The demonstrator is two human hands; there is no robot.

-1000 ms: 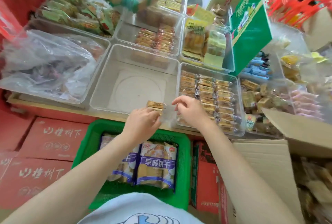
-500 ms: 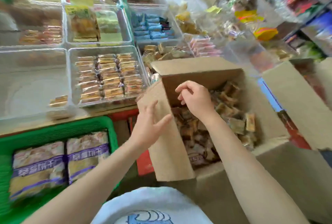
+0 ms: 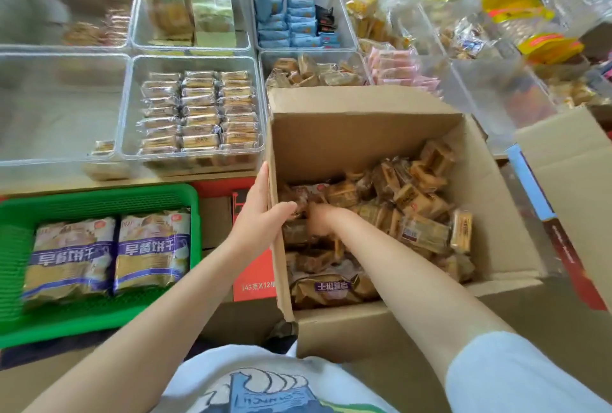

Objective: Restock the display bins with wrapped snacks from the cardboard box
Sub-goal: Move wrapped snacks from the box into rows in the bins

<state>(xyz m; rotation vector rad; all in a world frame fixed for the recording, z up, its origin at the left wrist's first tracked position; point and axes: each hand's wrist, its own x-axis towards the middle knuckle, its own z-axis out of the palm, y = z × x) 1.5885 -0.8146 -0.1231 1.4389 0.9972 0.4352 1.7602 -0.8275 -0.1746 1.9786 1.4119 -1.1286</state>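
Note:
An open cardboard box [image 3: 347,137] stands in front of me, its bottom heaped with brown wrapped snacks [image 3: 414,200]. My left hand [image 3: 258,217] grips the box's left wall, thumb inside and fingers outside. My right hand [image 3: 319,219] is down in the box, fingers buried among the wrappers, so I cannot see if it holds any. To the left, a clear display bin [image 3: 195,58] holds neat rows of the same snacks. The wide clear bin [image 3: 59,114] beside it has only a small stack of snacks [image 3: 104,146] in its near right corner.
A green basket [image 3: 99,192] at lower left holds two large biscuit bags [image 3: 152,250]. A red carton [image 3: 255,267] sits between basket and box. More clear bins behind hold blue packets [image 3: 294,22] and other sweets. Another cardboard box [image 3: 569,154] stands at right.
My view swung right from the bins to the box. The left hand let go of snacks in the wide bin and now grips the box wall. The right hand dropped into the snack pile.

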